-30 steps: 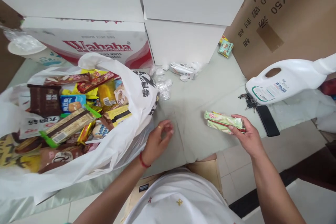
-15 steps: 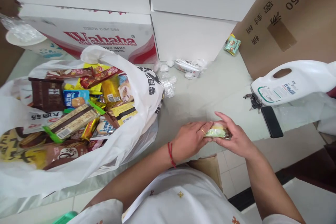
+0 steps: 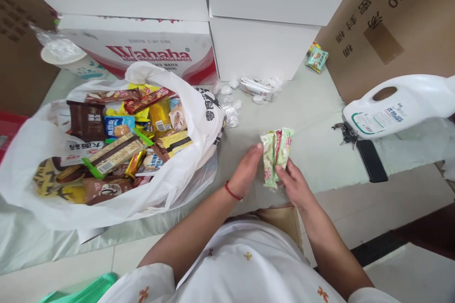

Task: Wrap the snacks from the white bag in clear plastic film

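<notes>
Light green wrapped snack packs (image 3: 274, 156) lie side by side between my hands, over the table near its front edge, with a pink-red strip showing along them. My right hand (image 3: 293, 182) grips their lower right part, thumb on top. My left hand (image 3: 248, 170) is against their left side, its fingertips partly hidden behind the wrapper. To the left, a white plastic bag (image 3: 199, 137) stands wide open, full of mixed packaged snacks. A green-ended wafer bar (image 3: 119, 154) rests on top of the pile.
Crumpled clear wrappers (image 3: 232, 112) and a white packet (image 3: 256, 88) lie before the white boxes (image 3: 263, 49). A small teal packet (image 3: 317, 59) sits by the cardboard (image 3: 398, 23). Rightward are a white jug (image 3: 394, 109), keys (image 3: 345, 133) and a black phone (image 3: 371, 161). A paper cup (image 3: 76, 59) stands back left.
The packs, earlier mostly covered between both hands, now stand lengthwise and show more surface. My hands have shifted left and spread along their sides. The view has moved slightly.
</notes>
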`<action>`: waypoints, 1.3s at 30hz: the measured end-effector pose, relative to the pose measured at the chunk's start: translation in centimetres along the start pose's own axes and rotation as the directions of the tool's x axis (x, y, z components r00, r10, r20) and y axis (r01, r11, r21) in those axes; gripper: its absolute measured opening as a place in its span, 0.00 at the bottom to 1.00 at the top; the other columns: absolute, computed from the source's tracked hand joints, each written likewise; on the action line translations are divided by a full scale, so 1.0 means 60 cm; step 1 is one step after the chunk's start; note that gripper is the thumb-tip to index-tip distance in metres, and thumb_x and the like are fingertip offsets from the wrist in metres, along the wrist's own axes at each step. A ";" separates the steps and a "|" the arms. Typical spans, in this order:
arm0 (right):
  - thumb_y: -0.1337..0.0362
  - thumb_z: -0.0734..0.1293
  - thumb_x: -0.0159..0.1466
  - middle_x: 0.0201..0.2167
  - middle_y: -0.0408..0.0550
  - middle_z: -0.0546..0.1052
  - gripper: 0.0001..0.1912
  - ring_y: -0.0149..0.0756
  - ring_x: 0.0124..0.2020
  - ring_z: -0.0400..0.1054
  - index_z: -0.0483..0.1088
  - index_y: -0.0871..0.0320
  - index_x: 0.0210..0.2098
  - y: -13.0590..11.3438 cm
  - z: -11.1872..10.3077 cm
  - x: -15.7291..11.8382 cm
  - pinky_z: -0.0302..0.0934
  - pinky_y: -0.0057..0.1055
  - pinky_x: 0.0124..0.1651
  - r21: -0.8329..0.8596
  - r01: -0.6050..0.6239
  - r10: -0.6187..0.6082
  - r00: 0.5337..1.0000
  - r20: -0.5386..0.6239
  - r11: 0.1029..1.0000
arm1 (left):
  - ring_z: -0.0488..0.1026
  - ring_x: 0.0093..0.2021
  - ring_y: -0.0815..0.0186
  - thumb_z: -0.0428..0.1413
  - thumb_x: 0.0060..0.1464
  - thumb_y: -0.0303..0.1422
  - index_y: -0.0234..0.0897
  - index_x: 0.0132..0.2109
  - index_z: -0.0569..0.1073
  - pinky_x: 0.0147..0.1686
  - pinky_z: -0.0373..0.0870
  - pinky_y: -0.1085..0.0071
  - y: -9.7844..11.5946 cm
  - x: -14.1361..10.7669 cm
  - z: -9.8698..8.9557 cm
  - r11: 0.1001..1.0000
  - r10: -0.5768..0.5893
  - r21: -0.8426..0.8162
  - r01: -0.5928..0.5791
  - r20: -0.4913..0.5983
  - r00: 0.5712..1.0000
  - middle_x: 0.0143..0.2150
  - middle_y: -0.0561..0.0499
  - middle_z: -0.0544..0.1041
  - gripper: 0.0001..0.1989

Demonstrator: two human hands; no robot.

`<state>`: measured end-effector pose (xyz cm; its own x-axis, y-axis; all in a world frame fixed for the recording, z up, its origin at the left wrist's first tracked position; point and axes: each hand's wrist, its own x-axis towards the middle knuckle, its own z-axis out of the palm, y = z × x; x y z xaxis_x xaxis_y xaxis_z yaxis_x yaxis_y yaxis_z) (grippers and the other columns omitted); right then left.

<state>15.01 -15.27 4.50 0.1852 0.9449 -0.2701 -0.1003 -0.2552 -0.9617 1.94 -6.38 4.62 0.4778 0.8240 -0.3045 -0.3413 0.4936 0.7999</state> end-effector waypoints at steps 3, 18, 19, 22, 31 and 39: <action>0.45 0.69 0.66 0.55 0.50 0.79 0.28 0.43 0.46 0.77 0.69 0.51 0.60 -0.019 -0.003 0.002 0.73 0.35 0.43 0.156 -0.172 0.152 0.980 0.130 0.973 | 0.77 0.56 0.54 0.62 0.57 0.54 0.43 0.54 0.78 0.59 0.71 0.59 0.013 0.017 -0.020 0.971 -0.121 -0.205 0.123 0.021 0.992 0.54 0.47 0.81 0.26; 0.38 0.75 0.56 0.32 0.45 0.78 0.29 0.30 0.24 0.72 0.75 0.56 0.42 -0.001 -0.017 -0.028 0.63 0.22 0.18 0.241 -0.210 0.259 0.946 -0.194 0.948 | 0.81 0.36 0.66 0.65 0.56 0.30 0.36 0.39 0.77 0.51 0.78 0.66 0.010 0.072 -0.058 0.763 -0.237 -0.645 0.034 -0.231 0.944 0.36 0.51 0.83 0.06; 0.39 0.75 0.55 0.33 0.45 0.79 0.29 0.30 0.25 0.72 0.75 0.55 0.43 -0.001 -0.012 -0.029 0.63 0.22 0.18 0.241 -0.216 0.258 0.953 -0.160 0.946 | 0.81 0.36 0.66 0.65 0.56 0.30 0.36 0.40 0.77 0.52 0.78 0.66 0.009 0.073 -0.057 0.771 -0.231 -0.636 0.035 -0.228 0.946 0.36 0.51 0.83 0.06; 0.44 0.79 0.53 0.30 0.44 0.78 0.24 0.28 0.25 0.71 0.75 0.56 0.36 -0.002 0.003 -0.027 0.65 0.22 0.20 0.227 -0.189 0.221 0.967 -0.123 0.955 | 0.81 0.37 0.64 0.66 0.56 0.33 0.36 0.40 0.77 0.53 0.78 0.63 0.003 0.075 -0.053 0.784 -0.234 -0.617 0.062 -0.202 0.951 0.36 0.50 0.83 0.08; 0.53 0.76 0.55 0.21 0.38 0.70 0.16 0.26 0.21 0.64 0.70 0.56 0.26 0.018 0.010 0.006 0.59 0.20 0.18 0.061 -0.115 0.123 0.980 -0.153 0.992 | 0.81 0.41 0.61 0.60 0.63 0.36 0.35 0.40 0.76 0.55 0.76 0.60 -0.018 0.080 -0.045 0.711 -0.330 -0.702 0.043 -0.280 0.902 0.36 0.48 0.82 0.08; 0.59 0.72 0.54 0.23 0.34 0.70 0.13 0.25 0.17 0.62 0.69 0.53 0.37 0.040 0.027 0.054 0.54 0.21 0.15 0.047 -0.023 0.042 0.895 -0.445 0.999 | 0.79 0.40 0.67 0.68 0.54 0.31 0.40 0.42 0.72 0.49 0.76 0.66 -0.025 0.066 -0.009 0.827 -0.108 -0.531 -0.187 -0.476 0.873 0.40 0.54 0.80 0.13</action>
<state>13.81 -12.50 1.38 0.5965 0.7433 -0.3029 -0.1501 -0.2674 -0.9518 3.90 -3.71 1.91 0.0683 0.7980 -0.5988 -0.8010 0.4017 0.4439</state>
